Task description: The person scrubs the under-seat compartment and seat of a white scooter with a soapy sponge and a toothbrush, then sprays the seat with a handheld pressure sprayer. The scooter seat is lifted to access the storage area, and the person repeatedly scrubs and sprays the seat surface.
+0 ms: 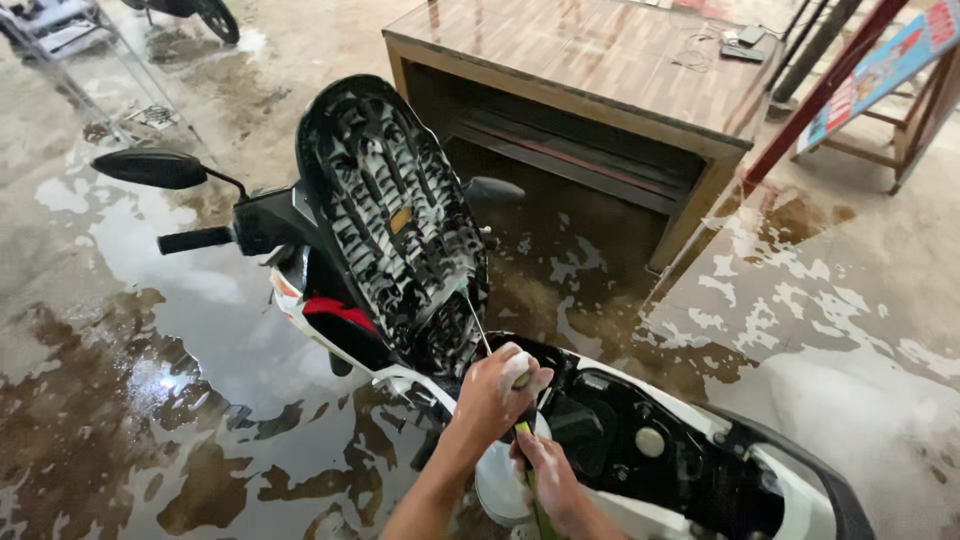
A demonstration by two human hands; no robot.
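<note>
Over a white scooter's [640,440] open underseat compartment, both hands [497,390] grip a green-handled brush [524,432] upright, left fist [500,385] above, right hand [548,478] closed lower; soapy raised seat [395,215] lies just ahead

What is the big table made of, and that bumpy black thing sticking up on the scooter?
The table looks like wood, maybe with a glossy veneer: brown grain stripes show and its top shines. The raised seat underside looks like hard black plastic, moulded into ribs and covered in white soap foam. Beneath it, the scooter body seems glossy white plastic.
</note>
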